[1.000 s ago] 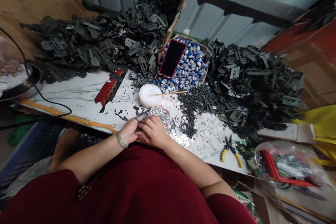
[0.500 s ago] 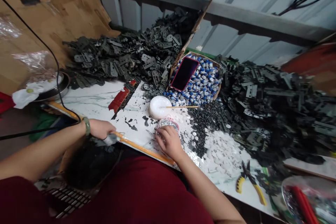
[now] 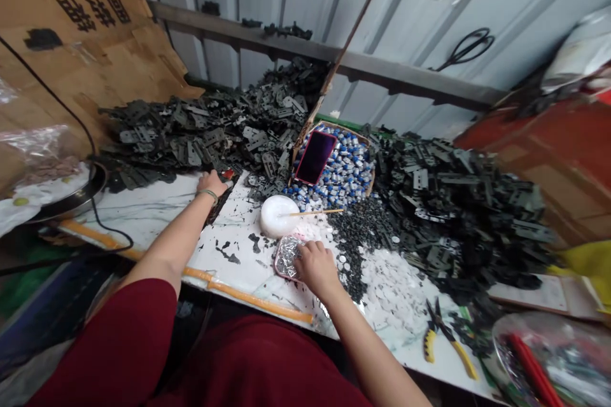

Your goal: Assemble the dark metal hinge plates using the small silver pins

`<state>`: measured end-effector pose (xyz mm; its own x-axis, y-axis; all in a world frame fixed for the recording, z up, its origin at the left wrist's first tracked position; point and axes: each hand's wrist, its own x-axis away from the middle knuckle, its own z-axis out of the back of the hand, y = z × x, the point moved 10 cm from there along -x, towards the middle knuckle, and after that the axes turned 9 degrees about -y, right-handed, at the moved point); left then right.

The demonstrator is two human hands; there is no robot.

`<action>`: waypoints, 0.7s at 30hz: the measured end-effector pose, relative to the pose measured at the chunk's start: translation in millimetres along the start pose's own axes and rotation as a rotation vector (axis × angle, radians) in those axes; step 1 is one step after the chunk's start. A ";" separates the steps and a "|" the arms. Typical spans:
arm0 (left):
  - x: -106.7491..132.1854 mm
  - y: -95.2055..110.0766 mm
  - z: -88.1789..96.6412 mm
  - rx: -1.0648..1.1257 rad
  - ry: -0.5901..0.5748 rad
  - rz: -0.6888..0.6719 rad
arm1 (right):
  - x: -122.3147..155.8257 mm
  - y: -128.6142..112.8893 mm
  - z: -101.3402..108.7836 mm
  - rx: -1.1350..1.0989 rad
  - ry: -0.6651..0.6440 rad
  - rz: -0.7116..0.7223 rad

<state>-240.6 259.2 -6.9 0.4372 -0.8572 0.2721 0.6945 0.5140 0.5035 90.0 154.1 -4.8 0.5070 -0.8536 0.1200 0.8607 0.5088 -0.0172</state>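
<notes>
My left hand (image 3: 213, 184) reaches over the worktop to the near edge of a heap of dark metal plates (image 3: 191, 133), next to a dark strip with a red patch (image 3: 228, 174). Its fingers are apart and a grey wrap shows at the thumb; I see nothing held. My right hand (image 3: 317, 267) is at the right side of a small pink tray (image 3: 277, 261) full of shiny small metal pieces. Its fingers are curled together, their tips partly hidden, so what they pinch cannot be made out. Behind the tray sits a white round tub (image 3: 274, 219) with a thin wooden stick (image 3: 317, 212) across it.
A phone (image 3: 315, 158) lies on a box of blue-and-white small parts (image 3: 351, 162). Small black pieces (image 3: 356, 229) and white pieces (image 3: 396, 280) spread to the right. Yellow-handled pliers (image 3: 449, 337) lie near the front edge. Another heap of dark plates (image 3: 458, 203) stands at right.
My left hand has moved from the table's front edge, above a dark container, up to the heap of plates. My right hand has shifted to the tray's right side. The view has tilted up.
</notes>
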 end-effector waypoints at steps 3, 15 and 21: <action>1.3 5.4 -12.1 0.083 -0.003 -0.068 | -3.3 -1.4 -9.6 0.036 -0.053 -0.001; 126.3 -21.0 -71.2 0.916 -0.403 -0.152 | -2.3 11.1 -1.0 -0.241 0.100 0.067; 212.4 50.5 -150.5 1.178 -0.782 -0.137 | 1.8 23.2 -3.8 -0.598 0.131 -0.043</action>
<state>-26.7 107.8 -47.2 -0.2872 -0.8930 0.3466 -0.3395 0.4333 0.8349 111.0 164.0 -8.8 0.4402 -0.8978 0.0103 0.7379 0.3553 -0.5738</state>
